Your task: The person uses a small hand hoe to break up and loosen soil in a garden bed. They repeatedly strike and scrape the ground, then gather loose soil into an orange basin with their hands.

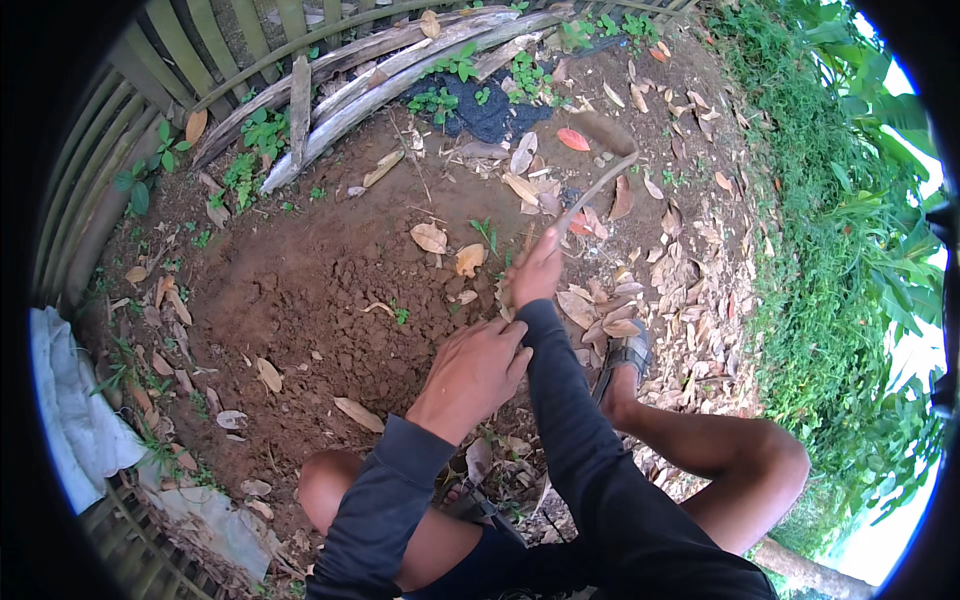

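My right hand (537, 268) is wrapped round the slim pale handle of a hooked tool (597, 187), which reaches away to the upper right. Its far end bends back to the left in a brownish, blurred curve close to the soil, so its exact kind is unclear. Beside my right wrist, my left hand (470, 375) is closed, back of the hand up. Its curled fingers hide whatever may be in them. A patch of loose, crumbly brown soil (340, 310) spreads left of both hands, with dry leaves on it.
A bamboo slat fence (220, 40) curves round the far left. Weathered wooden poles (370, 95) lie along it near dark netting (480, 115). White sheeting (80, 400) hangs at the left. Dry leaves (690, 310) litter the right side, beside green plants (810, 250). My sandalled foot (625, 365) stands there.
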The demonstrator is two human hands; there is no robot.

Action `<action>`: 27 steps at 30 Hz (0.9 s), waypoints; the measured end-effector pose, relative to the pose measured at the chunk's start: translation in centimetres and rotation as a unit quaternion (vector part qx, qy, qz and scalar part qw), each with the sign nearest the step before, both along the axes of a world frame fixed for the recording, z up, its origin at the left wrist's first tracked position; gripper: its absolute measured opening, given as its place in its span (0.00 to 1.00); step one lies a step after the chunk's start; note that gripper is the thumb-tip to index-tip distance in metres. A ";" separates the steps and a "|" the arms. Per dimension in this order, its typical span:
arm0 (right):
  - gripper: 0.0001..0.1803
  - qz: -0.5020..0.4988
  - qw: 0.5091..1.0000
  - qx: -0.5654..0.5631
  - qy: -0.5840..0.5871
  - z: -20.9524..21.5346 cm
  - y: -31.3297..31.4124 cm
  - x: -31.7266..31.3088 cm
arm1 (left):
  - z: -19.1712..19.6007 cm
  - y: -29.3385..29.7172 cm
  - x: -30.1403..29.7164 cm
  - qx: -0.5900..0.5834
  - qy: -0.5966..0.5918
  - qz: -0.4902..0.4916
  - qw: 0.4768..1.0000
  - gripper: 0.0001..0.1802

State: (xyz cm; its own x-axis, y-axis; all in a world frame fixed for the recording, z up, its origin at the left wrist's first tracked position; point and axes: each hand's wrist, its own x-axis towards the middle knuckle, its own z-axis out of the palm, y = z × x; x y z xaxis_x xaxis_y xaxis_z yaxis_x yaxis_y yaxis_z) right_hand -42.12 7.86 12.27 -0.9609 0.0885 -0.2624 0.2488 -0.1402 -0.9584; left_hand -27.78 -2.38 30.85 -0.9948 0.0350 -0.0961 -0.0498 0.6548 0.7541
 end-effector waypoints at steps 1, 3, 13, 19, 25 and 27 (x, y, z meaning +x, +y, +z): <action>0.29 -0.008 0.979 0.203 0.007 -1.6 -1.7 2.0 | 0.1 -0.2 0.0 -0.003 0.001 -0.004 1.000 0.16; 0.30 0.084 0.966 0.244 0.018 -4.0 -2.1 5.6 | 0.0 -0.5 -0.4 -0.003 0.004 -0.010 1.000 0.16; 0.35 0.051 0.974 0.136 -0.173 -1.7 1.6 1.4 | -0.6 0.2 -0.6 -0.025 0.004 -0.015 1.000 0.18; 0.34 0.137 0.955 0.251 0.077 -8.8 3.3 11.8 | -1.3 0.7 -1.6 -0.009 -0.003 -0.019 1.000 0.17; 0.32 0.180 0.962 0.149 -0.143 -0.2 5.2 5.0 | -1.8 1.1 -0.1 -0.003 0.009 -0.047 0.999 0.17; 0.32 0.143 0.976 0.101 -0.132 1.3 2.5 2.6 | -1.5 1.1 0.2 -0.008 0.017 -0.042 0.999 0.16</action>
